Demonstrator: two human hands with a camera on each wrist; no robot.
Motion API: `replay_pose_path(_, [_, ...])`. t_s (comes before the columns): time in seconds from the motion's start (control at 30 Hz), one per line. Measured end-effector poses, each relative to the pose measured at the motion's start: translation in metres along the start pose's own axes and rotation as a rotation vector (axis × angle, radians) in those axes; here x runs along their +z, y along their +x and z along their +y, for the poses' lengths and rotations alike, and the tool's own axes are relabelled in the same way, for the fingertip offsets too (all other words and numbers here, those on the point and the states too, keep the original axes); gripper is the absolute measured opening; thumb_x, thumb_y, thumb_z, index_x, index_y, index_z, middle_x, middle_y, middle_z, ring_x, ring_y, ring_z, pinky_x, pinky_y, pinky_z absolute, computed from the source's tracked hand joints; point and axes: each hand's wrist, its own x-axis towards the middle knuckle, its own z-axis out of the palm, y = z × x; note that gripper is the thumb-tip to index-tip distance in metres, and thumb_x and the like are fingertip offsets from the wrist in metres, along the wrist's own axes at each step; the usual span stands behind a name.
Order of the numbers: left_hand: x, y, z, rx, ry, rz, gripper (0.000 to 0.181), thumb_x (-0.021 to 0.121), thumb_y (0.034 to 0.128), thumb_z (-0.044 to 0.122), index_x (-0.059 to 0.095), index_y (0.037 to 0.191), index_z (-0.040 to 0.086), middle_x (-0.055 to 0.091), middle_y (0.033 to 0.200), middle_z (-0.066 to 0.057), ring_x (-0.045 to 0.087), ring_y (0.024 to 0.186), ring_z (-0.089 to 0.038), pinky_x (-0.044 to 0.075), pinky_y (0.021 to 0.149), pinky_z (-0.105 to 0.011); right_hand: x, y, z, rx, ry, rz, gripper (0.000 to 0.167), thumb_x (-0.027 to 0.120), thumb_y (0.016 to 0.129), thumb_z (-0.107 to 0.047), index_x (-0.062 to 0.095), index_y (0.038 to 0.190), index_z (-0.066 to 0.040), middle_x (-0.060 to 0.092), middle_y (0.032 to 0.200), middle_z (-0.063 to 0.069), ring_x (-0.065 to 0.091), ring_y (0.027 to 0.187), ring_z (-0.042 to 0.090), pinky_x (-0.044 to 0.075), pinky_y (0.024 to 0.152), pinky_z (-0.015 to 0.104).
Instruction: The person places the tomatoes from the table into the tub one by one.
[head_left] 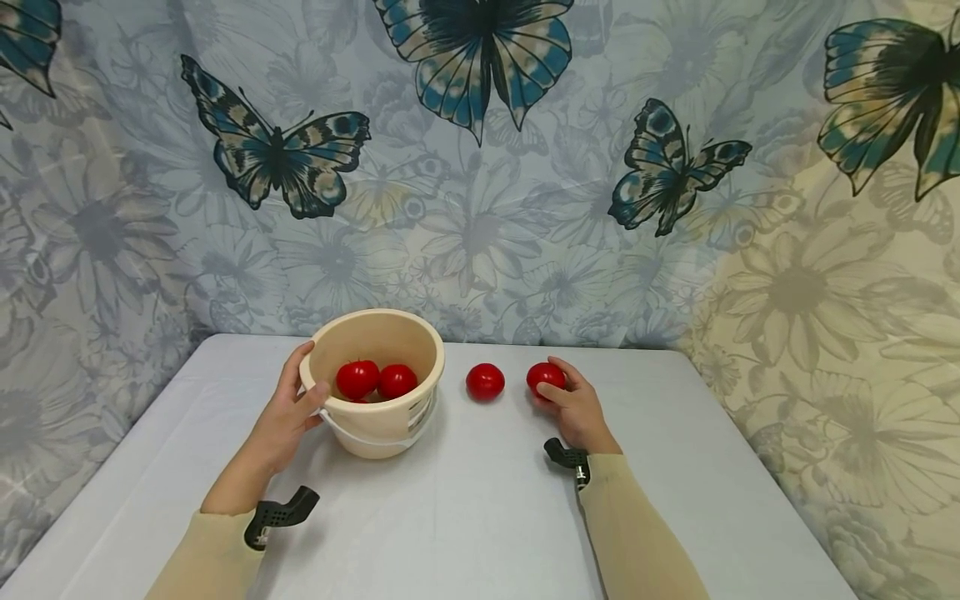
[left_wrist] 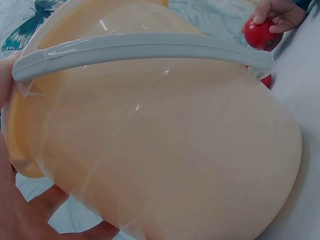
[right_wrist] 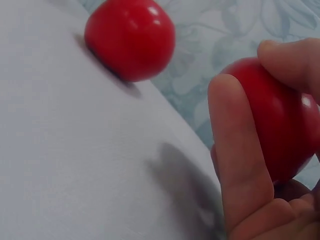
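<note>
In the head view a cream bucket (head_left: pixel 375 429) stands on the left of the table, tilted slightly, with red tomatoes (head_left: pixel 357 380) inside. My left hand (head_left: pixel 288 417) grips its rim on the left side, thumb outside the near edge. The right hand (head_left: pixel 581 410) holds a tomato (head_left: pixel 545 377) between thumb and fingers; in the right wrist view this tomato (right_wrist: pixel 280 125) appears lifted off the cloth, its shadow apart from it. Between bucket and right hand lies another tomato (head_left: pixel 485 382). The left wrist view shows mostly the bucket's side (left_wrist: pixel 165 140) and its pale handle (left_wrist: pixel 140 47).
A white cloth (head_left: pixel 465 517) covers the table. Behind its far edge hangs a butterfly-patterned fabric backdrop (head_left: pixel 480 250), which also runs along both sides. Black wrist mounts (head_left: pixel 281 512) sit on both forearms.
</note>
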Motion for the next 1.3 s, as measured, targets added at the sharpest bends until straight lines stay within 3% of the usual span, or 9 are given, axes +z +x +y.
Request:
replay_pose_path(0.23, [0.0,0.002,0.001,0.008,-0.014,-0.013,0.072,0.049,0.1055,0.019,0.002,0.16,0.025,-0.003,0.164,-0.009,0.013,0.145,-0.043,0.028,0.1,-0.07,-0.009,-0.005,-0.023,0.032,-0.03,0.017,0.065,0.068,0.093,0.002,0.041,0.151,-0.01,0.034,0.148,0.016,0.039,0.13,0.038,0.051,0.09,0.044])
replay_pose_path(0.47, [-0.001,0.002,0.001,0.006,-0.019,-0.013,0.072,0.048,0.1052,0.018,0.002,0.16,0.026,-0.004,0.165,-0.008,0.011,0.145,-0.043,0.025,0.101,-0.071,0.0,-0.018,-0.058,0.041,-0.146,0.024,0.065,0.073,0.09,-0.002,0.046,0.148,-0.013,0.037,0.144,0.017,0.042,0.127,0.039,0.054,0.084,0.041])
replay_pose_path(0.9, [0.0,0.001,0.0,0.0,-0.006,0.002,0.073,0.05,0.1047,0.019,0.003,0.16,0.026,-0.001,0.165,-0.008,0.014,0.145,-0.044,0.028,0.1,-0.069,0.037,-0.049,-0.106,-0.084,-0.227,-0.073,0.067,0.077,0.088,-0.006,0.047,0.148,-0.013,0.043,0.143,0.015,0.046,0.125,0.039,0.055,0.081,0.043])
replay_pose_path(1.3, [0.0,0.001,-0.001,-0.002,-0.003,0.008,0.073,0.051,0.1044,0.019,0.003,0.16,0.026,-0.001,0.164,-0.009,0.014,0.145,-0.044,0.028,0.1,-0.069,0.062,-0.073,-0.123,-0.171,-0.326,-0.13,0.062,0.078,0.087,-0.009,0.053,0.143,-0.018,0.048,0.138,0.011,0.05,0.121,0.037,0.056,0.079,0.044])
